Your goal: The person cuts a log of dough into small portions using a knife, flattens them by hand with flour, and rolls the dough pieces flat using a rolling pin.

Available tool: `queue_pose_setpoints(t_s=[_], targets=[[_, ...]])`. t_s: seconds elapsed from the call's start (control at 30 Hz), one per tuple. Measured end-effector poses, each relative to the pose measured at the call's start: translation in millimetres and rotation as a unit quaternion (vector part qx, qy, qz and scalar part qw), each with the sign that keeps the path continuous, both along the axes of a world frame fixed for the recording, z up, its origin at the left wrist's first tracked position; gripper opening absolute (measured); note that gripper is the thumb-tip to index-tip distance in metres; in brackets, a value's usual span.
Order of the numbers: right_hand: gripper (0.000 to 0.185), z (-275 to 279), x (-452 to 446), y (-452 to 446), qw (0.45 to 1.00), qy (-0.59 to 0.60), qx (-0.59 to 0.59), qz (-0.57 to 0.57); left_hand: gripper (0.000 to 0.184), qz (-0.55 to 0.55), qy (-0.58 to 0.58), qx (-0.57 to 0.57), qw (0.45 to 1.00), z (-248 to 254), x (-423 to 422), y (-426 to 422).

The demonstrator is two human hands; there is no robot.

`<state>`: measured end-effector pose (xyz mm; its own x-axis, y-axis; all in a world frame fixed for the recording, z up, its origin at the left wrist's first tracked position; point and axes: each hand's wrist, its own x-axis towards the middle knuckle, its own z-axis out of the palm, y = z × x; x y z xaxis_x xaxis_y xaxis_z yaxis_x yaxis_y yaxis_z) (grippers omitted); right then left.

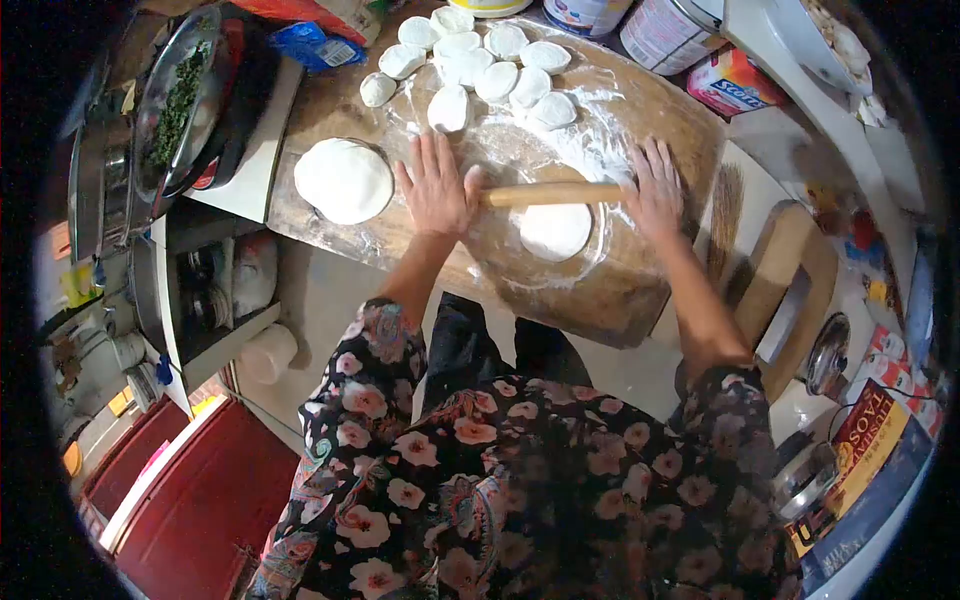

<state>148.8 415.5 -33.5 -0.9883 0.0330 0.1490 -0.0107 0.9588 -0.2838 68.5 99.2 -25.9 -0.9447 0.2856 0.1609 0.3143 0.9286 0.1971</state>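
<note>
A wooden rolling pin [555,194] lies across the upper part of a flattened dough disc [556,233] on the floured wooden board [620,300]. My left hand [437,190] rests on the pin's left end, fingers stretched out and pointing away from me. On its right end lies my right hand [656,190], flat, with its fingers extended too. Both palms hide the ends of the pin. Left of my left hand sits a larger round piece of dough [344,181]. Several small floured dough pieces [497,82] are grouped at the back of the board.
A glass dish of chopped greens [180,105] stands at the left. Cans [670,35] and a Scott package [735,80] line the back right. A straw brush [726,215] and a wooden piece with a slot [775,255] lie right of the board.
</note>
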Motion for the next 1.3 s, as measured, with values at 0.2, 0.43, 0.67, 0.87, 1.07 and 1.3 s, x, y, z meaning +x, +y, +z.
queue_pose_setpoints(t_s=[0.2, 0.43, 0.67, 0.87, 1.07, 1.3], targets=[[0.07, 12.7, 109.0, -14.6, 0.998, -0.041, -0.022, 0.04, 0.066, -0.129, -0.116, 0.004, 0.985, 26.3, 95.4, -30.7], [0.065, 11.7, 4.7, 0.0, 0.999, -0.005, 0.015, 0.042, 0.068, -0.043, -0.025, 0.041, 0.998, -4.1, 14.9, -9.1], [0.07, 9.8, 81.0, -7.9, 0.998, -0.003, -0.011, 0.055, 0.069, -0.101, -0.088, -0.01, 0.991, 24.3, 63.2, -20.2], [0.07, 22.4, 89.4, -19.4, 0.997, 0.013, 0.042, 0.062, 0.071, -0.141, -0.1, 0.058, 0.983, 1.3, 92.8, -42.1], [0.063, 6.7, -16.3, -6.6, 1.0, 0.001, -0.01, 0.003, 0.067, 0.028, 0.006, -0.009, 1.0, -0.5, -16.1, -4.8], [0.071, 8.0, 133.2, -37.1, 0.999, -0.02, 0.017, 0.023, 0.074, -0.182, -0.116, 0.036, 0.976, 15.8, 79.2, -52.3]])
